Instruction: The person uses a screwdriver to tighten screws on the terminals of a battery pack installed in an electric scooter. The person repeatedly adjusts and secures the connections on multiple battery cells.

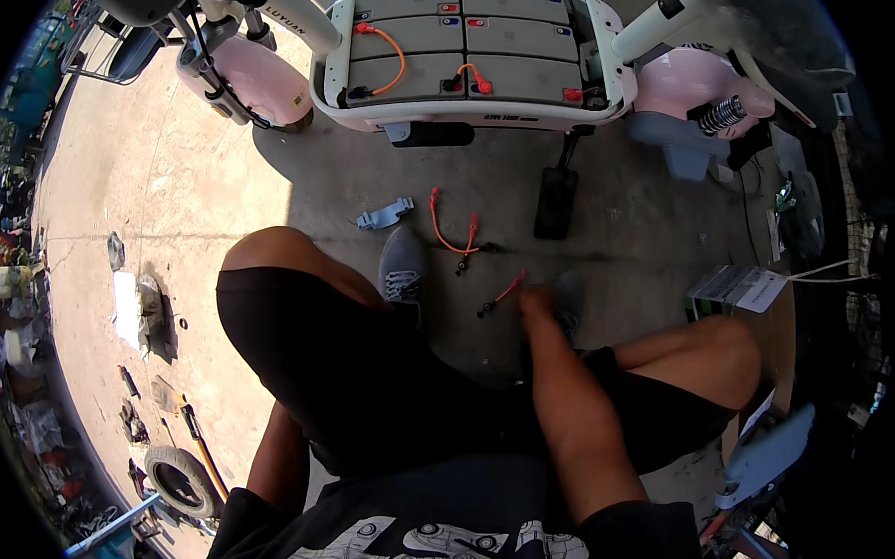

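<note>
My right hand [536, 301] reaches down between my knees, fingers curled in at the red end of a short orange battery cable [504, 294]. Its black end points toward the lower left. Two more orange cables [451, 246] with red and black ends lie on the concrete ahead of my shoe. Beyond them is a white frame [322, 86] of a scooter, holding grey batteries [523, 40] in rows. An orange cable [402, 58] and a shorter orange jumper [471, 73] are attached to their terminals. My left hand is hidden behind my left leg.
A light blue plastic bracket [383, 214] lies by my left shoe [403, 268]. The black pedal-like part [556, 202] juts from the frame. At right stands a small green and white box [737, 292]. A tyre [180, 481] and tools lie on the left.
</note>
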Action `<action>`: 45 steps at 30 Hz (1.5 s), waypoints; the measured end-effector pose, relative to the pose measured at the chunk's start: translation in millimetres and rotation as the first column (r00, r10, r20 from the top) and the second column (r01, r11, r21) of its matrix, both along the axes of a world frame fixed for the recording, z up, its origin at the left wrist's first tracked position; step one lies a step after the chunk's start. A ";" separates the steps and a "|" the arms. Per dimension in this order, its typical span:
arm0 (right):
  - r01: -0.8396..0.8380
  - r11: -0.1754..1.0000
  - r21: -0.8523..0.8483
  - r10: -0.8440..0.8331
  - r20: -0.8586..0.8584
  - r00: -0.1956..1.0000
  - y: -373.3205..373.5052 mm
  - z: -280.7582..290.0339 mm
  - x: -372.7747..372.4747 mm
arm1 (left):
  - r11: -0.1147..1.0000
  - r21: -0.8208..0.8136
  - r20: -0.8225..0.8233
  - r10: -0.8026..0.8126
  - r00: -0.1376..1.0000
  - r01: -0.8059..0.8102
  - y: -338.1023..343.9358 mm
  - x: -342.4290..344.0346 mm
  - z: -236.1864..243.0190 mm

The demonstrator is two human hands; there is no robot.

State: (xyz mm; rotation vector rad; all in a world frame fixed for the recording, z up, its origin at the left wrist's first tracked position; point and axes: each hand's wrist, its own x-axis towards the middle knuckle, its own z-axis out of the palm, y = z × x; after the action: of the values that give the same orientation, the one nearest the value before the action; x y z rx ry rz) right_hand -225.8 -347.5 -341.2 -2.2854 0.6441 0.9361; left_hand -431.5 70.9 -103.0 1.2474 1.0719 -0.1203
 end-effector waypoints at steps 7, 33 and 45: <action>-0.341 0.908 -0.244 0.344 -0.034 0.938 7.6 -5.5 -4.7 | 0.999 -0.021 -0.027 0.026 0.999 -0.027 -5.2 -12.8 -6.8; 0.115 0.859 0.500 -0.247 0.207 0.946 98.7 123.0 34.2 | 0.950 0.306 0.545 -0.128 0.829 -0.054 40.2 208.1 228.8; -0.016 0.259 0.966 -0.538 0.158 0.828 118.5 258.7 74.9 | 0.662 0.548 0.371 -0.740 0.561 0.511 -81.1 325.2 304.1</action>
State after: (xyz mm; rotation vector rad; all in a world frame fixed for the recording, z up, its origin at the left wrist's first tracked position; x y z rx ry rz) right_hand -150.9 -229.0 -82.5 -1.1017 0.1197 0.3244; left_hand -106.3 -10.2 201.0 1.8523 0.0444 -0.0830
